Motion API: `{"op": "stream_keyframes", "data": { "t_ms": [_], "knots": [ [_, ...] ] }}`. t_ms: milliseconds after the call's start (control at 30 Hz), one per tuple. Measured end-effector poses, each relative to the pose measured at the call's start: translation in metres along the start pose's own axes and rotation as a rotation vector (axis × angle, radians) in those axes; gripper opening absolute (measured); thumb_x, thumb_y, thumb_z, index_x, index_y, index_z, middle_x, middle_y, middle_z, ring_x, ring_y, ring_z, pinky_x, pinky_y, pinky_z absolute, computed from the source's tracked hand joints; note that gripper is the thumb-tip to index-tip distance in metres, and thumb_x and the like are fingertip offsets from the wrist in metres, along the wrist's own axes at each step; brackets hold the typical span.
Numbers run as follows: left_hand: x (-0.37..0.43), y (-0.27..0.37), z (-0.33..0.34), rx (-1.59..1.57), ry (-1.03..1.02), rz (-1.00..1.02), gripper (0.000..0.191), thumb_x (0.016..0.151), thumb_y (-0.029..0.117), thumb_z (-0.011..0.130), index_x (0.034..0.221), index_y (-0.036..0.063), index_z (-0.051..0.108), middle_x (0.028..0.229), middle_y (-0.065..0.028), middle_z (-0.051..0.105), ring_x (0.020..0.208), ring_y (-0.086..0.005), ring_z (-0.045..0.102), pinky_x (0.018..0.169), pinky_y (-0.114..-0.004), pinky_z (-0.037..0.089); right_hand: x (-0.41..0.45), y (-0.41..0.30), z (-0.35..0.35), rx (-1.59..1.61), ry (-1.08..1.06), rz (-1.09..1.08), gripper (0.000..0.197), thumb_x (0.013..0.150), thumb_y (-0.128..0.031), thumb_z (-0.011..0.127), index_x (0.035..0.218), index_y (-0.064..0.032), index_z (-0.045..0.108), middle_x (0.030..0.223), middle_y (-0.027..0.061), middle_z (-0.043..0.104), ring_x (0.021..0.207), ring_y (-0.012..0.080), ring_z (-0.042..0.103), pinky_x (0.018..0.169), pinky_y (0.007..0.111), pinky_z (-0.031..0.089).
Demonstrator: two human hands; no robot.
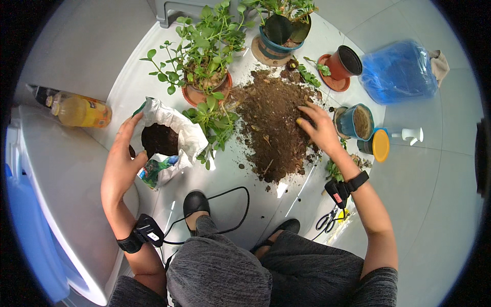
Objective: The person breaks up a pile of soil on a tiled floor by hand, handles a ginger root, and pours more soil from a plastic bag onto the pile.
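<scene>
At the left stands a white plastic bag [195, 136], its mouth folded back over dark potting soil [159, 139]. My left hand [124, 157] grips the near left rim of this bag, with the thumb at its opening. A heap of brown soil [272, 126] with dry leaf bits lies on the tiled floor ahead of me. My right hand [320, 128] rests at the heap's right edge, fingers apart, with soil on the fingertips and nothing held. A leafy potted plant [207, 73] on a terracotta-coloured saucer stands between bag and heap.
Around the heap are a blue-green pot with a plant [278, 44], a brown-red pot [341, 63], a blue pot of soil [358, 121] and a yellow lid [381, 146]. A blue water container [401, 73], black-handled scissors [326, 222] and a bottle of yellow liquid [78, 111] lie farther out. A black cable [247, 203] loops near my feet.
</scene>
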State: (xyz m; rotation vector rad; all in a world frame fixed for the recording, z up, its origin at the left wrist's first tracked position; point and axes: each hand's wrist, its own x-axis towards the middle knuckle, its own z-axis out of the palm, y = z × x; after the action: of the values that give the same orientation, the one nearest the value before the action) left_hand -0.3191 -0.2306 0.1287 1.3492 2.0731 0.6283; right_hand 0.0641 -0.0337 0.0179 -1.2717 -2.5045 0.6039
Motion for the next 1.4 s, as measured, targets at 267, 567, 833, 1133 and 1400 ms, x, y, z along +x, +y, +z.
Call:
{"op": "stream_keyframes", "data": {
  "t_ms": [267,567,833,1133,1400],
  "knots": [
    [-0.007,-0.001,0.001,-0.007,-0.034,0.016,0.073,0.063,-0.004,0.05,0.134,0.0074,0.036,0.134,-0.0132,0.041,0.127,-0.025,0.035,0.106,-0.033,0.023,0.013,0.005,-0.004,-0.005,0.072,0.047,0.023,0.076,-0.022,0.066,0.084,-0.0016,0.061,0.077,0.0155,0.058,0.08,0.0327,0.056,0.076,0.039,0.043],
    [-0.01,-0.015,-0.005,0.126,0.052,0.128,0.077,0.063,-0.002,0.058,0.135,0.0095,0.034,0.132,-0.0144,0.042,0.112,-0.0238,0.047,0.088,-0.029,0.039,0.041,-0.008,-0.014,-0.031,0.042,0.279,0.028,0.077,-0.031,0.063,0.077,-0.0027,0.064,0.068,0.0158,0.062,0.065,0.0315,0.061,0.062,0.038,0.047],
    [-0.021,-0.013,-0.023,-0.035,-0.039,0.001,0.086,0.063,-0.003,0.058,0.141,0.0136,0.025,0.139,-0.0123,0.037,0.127,-0.0244,0.036,0.101,-0.03,0.029,0.064,-0.129,-0.025,1.211,-0.392,0.388,0.023,0.091,-0.017,0.049,0.096,0.0039,0.058,0.087,0.0126,0.063,0.079,0.0188,0.062,0.074,0.03,0.052],
    [-0.035,-0.008,-0.04,-0.141,-0.09,-0.038,0.086,0.063,-0.005,0.057,0.141,0.0119,0.024,0.138,-0.0158,0.037,0.129,-0.0263,0.033,0.105,-0.033,0.026,0.098,-0.29,0.137,0.586,-0.6,-0.326,0.032,0.077,-0.017,0.061,0.098,0.0067,0.056,0.093,0.0209,0.06,0.086,0.0342,0.06,0.079,0.036,0.048],
    [-0.034,-0.023,-0.04,-0.06,-0.118,0.02,0.084,0.068,-0.001,0.057,0.141,0.0123,0.02,0.139,-0.0182,0.033,0.129,-0.0304,0.031,0.105,-0.035,0.027,0.079,-0.279,0.229,0.035,-0.475,-0.597,0.106,0.053,-0.035,0.079,0.134,0.0055,0.023,0.131,0.0318,0.029,0.121,0.0478,0.027,0.1,0.051,0.028]
  ]
}}
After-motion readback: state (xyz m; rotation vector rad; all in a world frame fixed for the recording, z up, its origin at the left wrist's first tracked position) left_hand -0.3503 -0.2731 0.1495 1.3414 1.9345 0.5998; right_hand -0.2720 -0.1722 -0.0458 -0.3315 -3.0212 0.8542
